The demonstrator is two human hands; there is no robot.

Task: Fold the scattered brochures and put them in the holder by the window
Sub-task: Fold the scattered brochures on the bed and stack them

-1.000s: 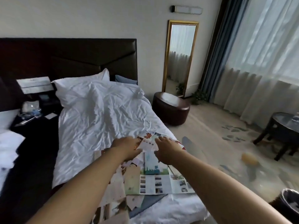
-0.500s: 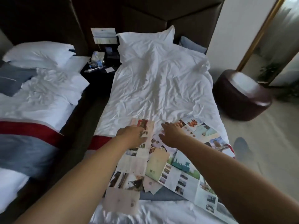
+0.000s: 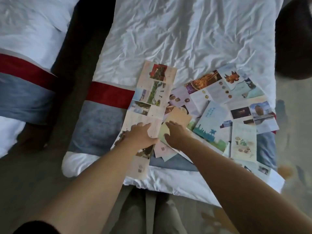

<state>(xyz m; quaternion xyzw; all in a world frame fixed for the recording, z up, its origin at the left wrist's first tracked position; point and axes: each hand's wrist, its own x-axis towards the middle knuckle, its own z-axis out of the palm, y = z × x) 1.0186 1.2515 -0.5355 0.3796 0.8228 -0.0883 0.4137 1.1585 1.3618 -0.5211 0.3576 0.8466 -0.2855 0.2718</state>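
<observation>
Left hand: the left hand (image 3: 141, 135) lies flat and open, palm down, on the long brochure (image 3: 152, 98). The fingers are spread out. It grips nothing.
Right hand: the right hand (image 3: 175, 135) is open too, palm down. Its fingers rest on a small tan and green brochure (image 3: 175, 119). It is pressing, not gripping.
Hands together: the two hands are just beside each other, near the foot of the bed (image 3: 177, 36).
Long brochure: it is all opened out and runs in a strip from the white sheet down to the edge of the bed. It has a red picture at the far end.
Small brochure: it is partly folded and lies on top of other papers, touching the long one.
Other brochures: many more are spread open on the right side of the bed. One is blue with trees on it (image 3: 211, 122). One at the far end has orange pictures (image 3: 217, 83). One near the edge is pale with little drawings (image 3: 243, 142). They lie over each other in a messy pile.
Bed cover: a red and blue-grey band (image 3: 108, 97) goes across the bed under the papers.
Second bed: another bed (image 3: 25, 39) stands on the left, with a dark gap between the two.
Holder: it cannot be seen here.
Legs: the person's trousers (image 3: 152, 215) show at the bottom, right by the end of the bed.
</observation>
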